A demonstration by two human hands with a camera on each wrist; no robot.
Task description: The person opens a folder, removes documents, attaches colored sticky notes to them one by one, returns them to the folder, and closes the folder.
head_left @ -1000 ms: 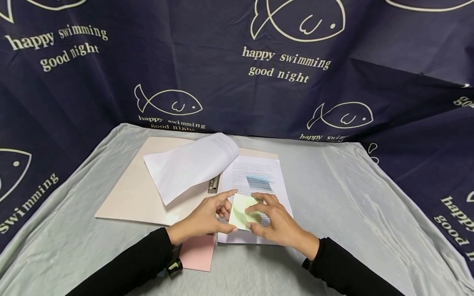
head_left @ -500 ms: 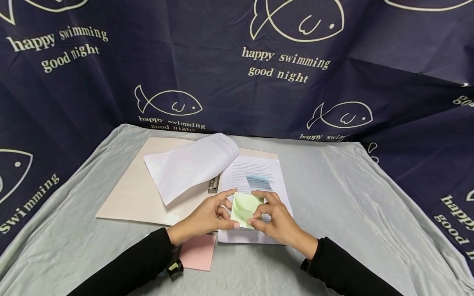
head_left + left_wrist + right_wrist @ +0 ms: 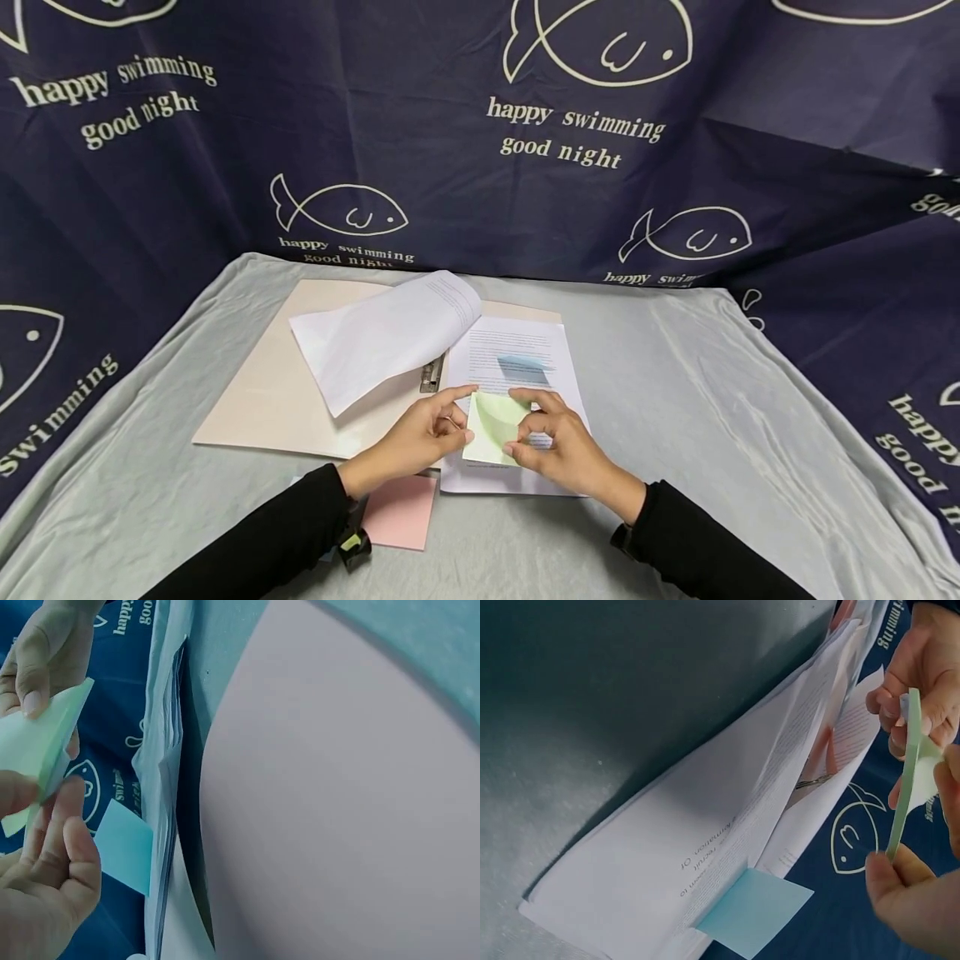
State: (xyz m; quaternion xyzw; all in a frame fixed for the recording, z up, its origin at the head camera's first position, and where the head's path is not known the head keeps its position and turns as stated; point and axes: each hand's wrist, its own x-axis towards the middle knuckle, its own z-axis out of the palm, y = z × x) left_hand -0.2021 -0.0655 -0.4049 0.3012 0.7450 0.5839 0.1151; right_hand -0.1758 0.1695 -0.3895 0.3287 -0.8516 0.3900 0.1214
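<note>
A pale green sticky-note pad (image 3: 495, 427) is held between both hands just above the printed page (image 3: 517, 354) of an open folder (image 3: 262, 392). My left hand (image 3: 420, 437) holds its left edge with thumb and fingers; my right hand (image 3: 558, 442) pinches its right side, and the top sheet curls up there. In the left wrist view the green pad (image 3: 34, 754) sits between my left hand (image 3: 45, 847) and the other hand's fingers. In the right wrist view the pad (image 3: 907, 765) shows edge-on. A blue sticky note (image 3: 522, 363) is stuck on the page.
A pink sticky-note pad (image 3: 401, 512) lies on the grey cloth by my left wrist. Several turned pages (image 3: 382, 337) curl over the folder's metal clip (image 3: 431, 377). A dark fish-print curtain (image 3: 480, 125) rings the table. The blue note (image 3: 754, 911) juts past the page edge.
The right hand's fingers went from lying flat on the green pad to pinching its right side, and the top sheet has lifted and curled. The left hand has kept its hold.
</note>
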